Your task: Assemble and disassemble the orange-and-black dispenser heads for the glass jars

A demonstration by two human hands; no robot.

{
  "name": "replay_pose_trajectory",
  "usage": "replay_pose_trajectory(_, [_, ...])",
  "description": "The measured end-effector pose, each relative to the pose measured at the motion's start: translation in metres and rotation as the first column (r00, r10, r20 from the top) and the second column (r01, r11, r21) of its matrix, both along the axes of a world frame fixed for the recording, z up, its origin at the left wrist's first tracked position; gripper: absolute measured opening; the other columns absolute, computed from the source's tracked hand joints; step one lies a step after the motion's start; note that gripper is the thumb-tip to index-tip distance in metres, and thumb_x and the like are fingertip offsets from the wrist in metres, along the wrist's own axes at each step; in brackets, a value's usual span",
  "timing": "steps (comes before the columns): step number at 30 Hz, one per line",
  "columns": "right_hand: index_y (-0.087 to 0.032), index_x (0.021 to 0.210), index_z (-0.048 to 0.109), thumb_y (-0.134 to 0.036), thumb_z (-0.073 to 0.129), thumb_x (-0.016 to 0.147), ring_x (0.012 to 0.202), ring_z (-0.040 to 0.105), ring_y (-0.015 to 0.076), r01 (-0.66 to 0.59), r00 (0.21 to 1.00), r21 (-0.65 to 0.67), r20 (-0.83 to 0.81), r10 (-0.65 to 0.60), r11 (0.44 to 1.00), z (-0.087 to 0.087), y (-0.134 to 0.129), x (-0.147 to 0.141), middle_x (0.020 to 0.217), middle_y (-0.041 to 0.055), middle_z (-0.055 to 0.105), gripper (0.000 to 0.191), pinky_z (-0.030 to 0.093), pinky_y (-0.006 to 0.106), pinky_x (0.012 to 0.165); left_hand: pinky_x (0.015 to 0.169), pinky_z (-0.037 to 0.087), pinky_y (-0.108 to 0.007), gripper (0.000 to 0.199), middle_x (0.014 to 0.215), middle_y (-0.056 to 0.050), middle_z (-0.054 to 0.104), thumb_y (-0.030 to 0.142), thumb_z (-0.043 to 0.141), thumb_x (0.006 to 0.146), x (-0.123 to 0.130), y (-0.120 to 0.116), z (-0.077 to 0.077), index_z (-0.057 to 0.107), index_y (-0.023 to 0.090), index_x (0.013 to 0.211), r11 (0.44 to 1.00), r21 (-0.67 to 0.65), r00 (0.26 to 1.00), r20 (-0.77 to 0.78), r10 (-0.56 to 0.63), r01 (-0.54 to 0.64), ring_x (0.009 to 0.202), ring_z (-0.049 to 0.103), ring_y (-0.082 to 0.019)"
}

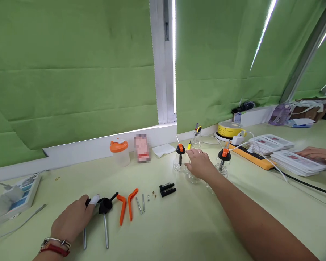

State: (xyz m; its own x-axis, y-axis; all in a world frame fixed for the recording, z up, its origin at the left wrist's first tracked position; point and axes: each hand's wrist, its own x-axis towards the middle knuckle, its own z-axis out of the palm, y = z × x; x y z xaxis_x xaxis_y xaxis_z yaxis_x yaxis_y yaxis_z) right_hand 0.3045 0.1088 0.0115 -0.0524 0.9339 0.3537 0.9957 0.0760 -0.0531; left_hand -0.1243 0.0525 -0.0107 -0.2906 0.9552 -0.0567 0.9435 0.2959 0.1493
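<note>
My left hand (73, 216), its thumb wrapped in white, is closed on a black plastic spout part with a metal tube, mostly hidden under the fingers. A like black spout part (105, 205) with a metal tube lies beside it. To its right are two orange levers (123, 209), two metal pins (141, 203), several tiny nuts (153, 194) and two black spring pieces (167, 189). My right hand (199, 165) is over a glass jar (192, 177), fingers bent, with what looks like a yellow screwdriver (189, 145) at their tips. The grip is partly hidden.
Jars with orange-and-black tops (180, 148) stand around my right hand. Screwdrivers (197, 129) stand behind it. An orange power strip (251, 155), paper stacks (299, 162) and another person's hand (313, 153) are right. A lidded cup (120, 154) stands by the wall.
</note>
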Motion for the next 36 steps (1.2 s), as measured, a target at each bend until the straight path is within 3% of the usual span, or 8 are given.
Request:
replay_pose_trajectory(10, [-0.020,0.110,0.060,-0.046,0.052,0.080,0.106,0.053,0.0302,-0.016,1.000,-0.207,0.020,0.020,0.978,0.049,-0.028,0.038,0.113,0.0116,0.061,0.040,0.039,0.039,0.083,0.060,0.041,-0.034,0.037,0.098,-0.010,0.060,0.043,0.026,0.084,0.012,-0.004,-0.004,0.054,0.020,0.092,0.993,0.065,0.994,-0.042,-0.100,0.103,0.080,0.060,-0.027])
replay_pose_trajectory(17, [-0.027,0.137,0.035,-0.060,0.055,0.073,0.106,0.057,0.0259,-0.218,0.949,-0.435,-0.303,0.087,0.874,0.036,-0.015,0.070,0.131,0.0087,0.052,0.075,0.046,0.030,0.074,0.066,0.044,-0.035,0.041,0.100,-0.011,0.060,0.042,0.027,0.084,0.004,0.000,-0.013,0.056,0.019,0.102,0.984,0.133,0.993,-0.031,-0.115,0.118,0.084,0.061,-0.027])
replay_pose_trajectory(21, [-0.023,0.134,0.041,-0.060,0.054,0.074,0.110,0.054,0.0283,-0.199,0.935,-0.312,-0.345,0.084,0.929,0.027,-0.005,0.052,0.133,0.0111,0.050,0.072,0.045,0.033,0.079,0.069,0.046,-0.036,0.041,0.106,-0.012,0.060,0.039,0.029,0.082,-0.001,0.006,-0.023,0.058,0.018,0.103,0.979,0.177,0.993,0.036,-0.110,0.102,0.091,0.060,-0.028])
replay_pose_trajectory(24, [-0.019,0.124,0.050,-0.056,0.043,0.083,0.106,0.054,0.0264,-0.133,0.916,-0.015,-0.384,0.117,0.991,0.025,0.001,0.040,0.125,0.0123,0.054,0.055,0.043,0.033,0.081,0.077,0.046,-0.036,0.042,0.112,-0.013,0.060,0.037,0.031,0.081,-0.005,0.009,-0.032,0.058,0.016,0.106,0.966,0.242,0.989,0.087,-0.115,0.091,0.100,0.058,-0.028])
replay_pose_trajectory(27, [-0.017,0.105,0.060,-0.044,0.033,0.091,0.100,0.054,0.0238,-0.027,0.922,0.293,-0.363,0.137,0.956,0.028,0.006,0.044,0.108,0.0111,0.061,0.040,0.041,0.034,0.084,0.083,0.046,-0.037,0.046,0.115,-0.014,0.059,0.039,0.031,0.081,-0.009,0.012,-0.040,0.059,0.014,0.106,0.949,0.304,0.984,0.129,-0.125,0.081,0.104,0.057,-0.029])
replay_pose_trajectory(31, [-0.015,0.096,0.064,-0.039,0.045,0.084,0.111,0.045,0.0317,0.269,0.954,0.414,-0.237,-0.182,0.870,0.032,0.006,0.073,0.116,0.0152,0.054,0.032,0.035,0.042,0.090,0.088,0.044,-0.038,0.044,0.111,-0.014,0.061,0.038,0.031,0.081,-0.012,0.015,-0.045,0.059,0.013,0.104,0.929,0.355,0.978,0.131,-0.166,0.110,0.102,0.056,-0.028])
replay_pose_trajectory(34, [-0.014,0.110,0.058,-0.055,0.057,0.072,0.105,0.049,0.0376,0.513,0.846,0.150,-0.254,-0.468,0.845,0.030,0.005,0.097,0.116,0.0213,0.049,0.056,0.040,0.046,0.080,0.091,0.042,-0.038,0.041,0.108,-0.014,0.062,0.037,0.032,0.081,-0.011,0.015,-0.044,0.059,0.013,0.100,0.898,0.407,0.970,0.092,-0.223,0.168,0.102,0.055,-0.027])
replay_pose_trajectory(36, [-0.015,0.116,0.054,-0.061,0.061,0.064,0.098,0.054,0.0345,0.500,0.824,-0.085,-0.261,-0.503,0.862,0.026,0.007,0.111,0.116,0.0212,0.050,0.070,0.043,0.041,0.074,0.090,0.042,-0.037,0.038,0.105,-0.015,0.062,0.035,0.032,0.081,-0.008,0.013,-0.041,0.059,0.013,0.097,0.881,0.431,0.968,0.063,-0.243,0.193,0.100,0.055,-0.027])
